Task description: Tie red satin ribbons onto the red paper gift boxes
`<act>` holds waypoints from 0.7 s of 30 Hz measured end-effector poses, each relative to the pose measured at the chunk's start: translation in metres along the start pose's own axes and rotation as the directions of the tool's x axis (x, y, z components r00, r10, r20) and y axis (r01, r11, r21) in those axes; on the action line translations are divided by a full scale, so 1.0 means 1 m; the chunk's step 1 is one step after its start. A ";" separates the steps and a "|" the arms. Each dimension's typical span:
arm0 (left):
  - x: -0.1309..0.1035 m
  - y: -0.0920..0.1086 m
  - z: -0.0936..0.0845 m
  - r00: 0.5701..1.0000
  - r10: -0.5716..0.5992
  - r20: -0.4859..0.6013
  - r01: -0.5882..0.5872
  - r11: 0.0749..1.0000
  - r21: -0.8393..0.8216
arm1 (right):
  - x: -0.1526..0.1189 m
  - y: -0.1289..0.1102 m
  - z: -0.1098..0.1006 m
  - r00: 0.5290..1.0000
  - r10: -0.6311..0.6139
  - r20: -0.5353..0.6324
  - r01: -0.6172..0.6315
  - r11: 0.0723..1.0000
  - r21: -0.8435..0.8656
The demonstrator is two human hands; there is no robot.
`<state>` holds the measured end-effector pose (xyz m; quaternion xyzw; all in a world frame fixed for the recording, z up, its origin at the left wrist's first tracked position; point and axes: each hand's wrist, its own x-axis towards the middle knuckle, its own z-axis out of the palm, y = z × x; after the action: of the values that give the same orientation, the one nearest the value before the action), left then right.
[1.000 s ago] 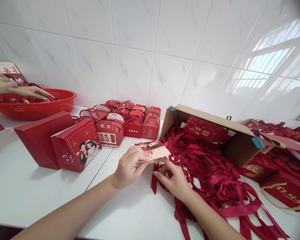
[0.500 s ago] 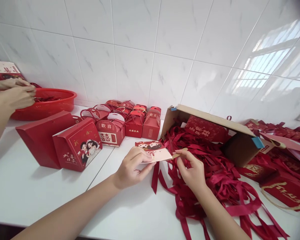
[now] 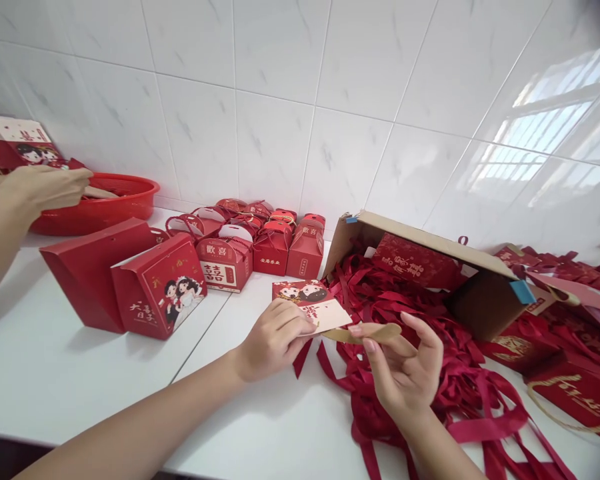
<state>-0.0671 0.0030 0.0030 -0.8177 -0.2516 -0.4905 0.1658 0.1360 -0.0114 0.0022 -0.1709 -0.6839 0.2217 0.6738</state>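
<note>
My left hand (image 3: 275, 337) is closed on a small red-and-white printed card box (image 3: 333, 315) that looks flat, with two cartoon faces at its far end. From the box's right end a gold ribbon (image 3: 387, 331) sticks out. My right hand (image 3: 410, 367) has this ribbon between its thumb and another finger, with the forefinger lifted away. Part of the ribbon is hidden by the box and fingers. Beneath and behind my right hand lies a heap of dark red ribbons (image 3: 460, 373), spilling out of a cardboard box (image 3: 425, 237) on its side.
Several small red gift boxes (image 3: 305, 250) stand against the tiled wall. Two larger red boxes (image 3: 155, 287) are on the left of the white table (image 3: 105, 393). Another person's hand (image 3: 45, 190) is over a red basin (image 3: 125, 203). More red boxes (image 3: 570, 393) crowd the right.
My right hand has turned palm-up and its forefinger has lifted, showing more of the gold ribbon. My left hand keeps the card box. The other person's hand has moved right over the basin.
</note>
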 end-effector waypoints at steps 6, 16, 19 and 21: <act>-0.002 -0.001 0.001 0.999 0.034 0.027 -0.034 0.999 -0.016 | 0.005 0.003 -0.005 1.000 -0.010 -0.011 0.008 0.989 -0.150; 0.003 0.006 0.001 0.990 0.128 0.052 -0.130 0.991 0.038 | 0.010 0.005 0.004 0.953 -0.060 0.298 0.190 0.881 -0.432; 0.003 0.006 0.000 0.992 0.115 0.052 -0.117 0.993 0.027 | 0.010 0.004 0.003 0.944 -0.031 0.328 0.179 0.885 -0.431; 0.002 0.006 0.000 0.993 0.109 0.051 -0.110 0.994 0.023 | 0.010 0.003 0.002 0.937 -0.023 0.348 0.184 0.880 -0.437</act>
<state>-0.0630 -0.0013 0.0049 -0.8400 -0.2168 -0.4568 0.1968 0.1336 -0.0038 0.0094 -0.2495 -0.8287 0.0410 0.4994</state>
